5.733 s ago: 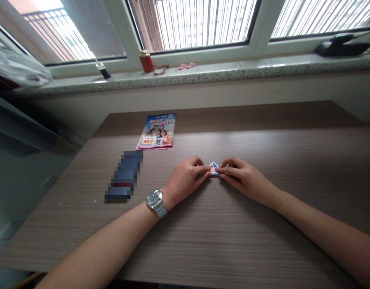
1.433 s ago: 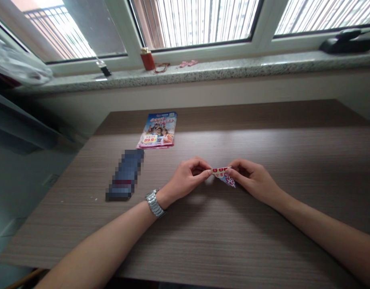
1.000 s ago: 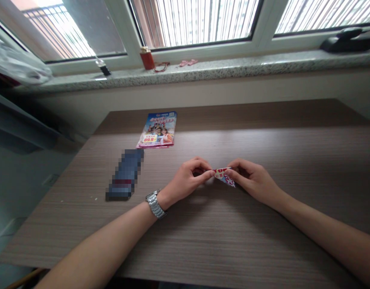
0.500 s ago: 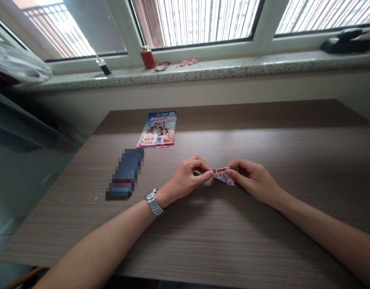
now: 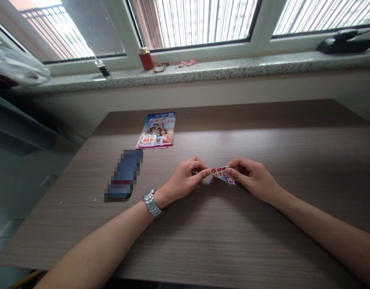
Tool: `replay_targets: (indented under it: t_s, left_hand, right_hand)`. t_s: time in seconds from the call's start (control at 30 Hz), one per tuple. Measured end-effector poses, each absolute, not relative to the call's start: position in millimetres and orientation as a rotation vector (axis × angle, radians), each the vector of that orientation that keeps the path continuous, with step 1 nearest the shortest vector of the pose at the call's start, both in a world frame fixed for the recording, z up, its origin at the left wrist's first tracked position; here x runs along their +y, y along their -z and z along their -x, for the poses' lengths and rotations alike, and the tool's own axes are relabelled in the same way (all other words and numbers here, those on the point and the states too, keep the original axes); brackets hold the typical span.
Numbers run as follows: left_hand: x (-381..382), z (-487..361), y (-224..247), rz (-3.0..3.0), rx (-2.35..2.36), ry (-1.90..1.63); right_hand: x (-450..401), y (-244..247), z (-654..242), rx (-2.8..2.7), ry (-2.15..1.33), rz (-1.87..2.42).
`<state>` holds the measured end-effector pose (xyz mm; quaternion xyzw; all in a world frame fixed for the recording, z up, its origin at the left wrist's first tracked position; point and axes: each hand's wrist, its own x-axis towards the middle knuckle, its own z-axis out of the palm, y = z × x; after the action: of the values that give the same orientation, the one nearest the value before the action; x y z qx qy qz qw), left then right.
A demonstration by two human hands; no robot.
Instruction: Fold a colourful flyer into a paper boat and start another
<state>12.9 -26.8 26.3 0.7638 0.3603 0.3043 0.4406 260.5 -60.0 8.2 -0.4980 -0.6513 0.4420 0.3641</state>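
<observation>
Between my two hands is a small folded piece of printed paper (image 5: 219,173), coloured red, white and blue, with a pointed lower right corner. My left hand (image 5: 191,174), with a metal watch (image 5: 152,203) on its wrist, pinches the paper's left end between thumb and forefinger. At the other end, the thumb and fingers of my right hand (image 5: 251,176) close on the paper's upper right part. My fingertips cover both ends, so the full shape of the fold is hidden. The paper is held just over the wooden table (image 5: 203,241).
Printed flyers (image 5: 157,128) lie stacked at the table's back left. Nearer me is a dark, pixelated flat object (image 5: 123,176). On the granite windowsill (image 5: 233,70) stand a red container (image 5: 146,59) and a black device (image 5: 346,42). A plastic bag (image 5: 19,64) hangs at far left.
My left hand has shifted slightly left, and a little more of the paper's printed face shows between my hands. Both hands keep their pinch. The whole view has moved a little.
</observation>
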Motion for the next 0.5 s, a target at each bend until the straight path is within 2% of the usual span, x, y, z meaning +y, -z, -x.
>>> replay_targets:
  t_s: [0.5]
  left_hand:
    - [-38.0, -21.2, -27.6, -2.027, 0.855, -0.737]
  right_hand:
    - [-64.5, -14.9, -255.6, -1.808, -1.123, 1.256]
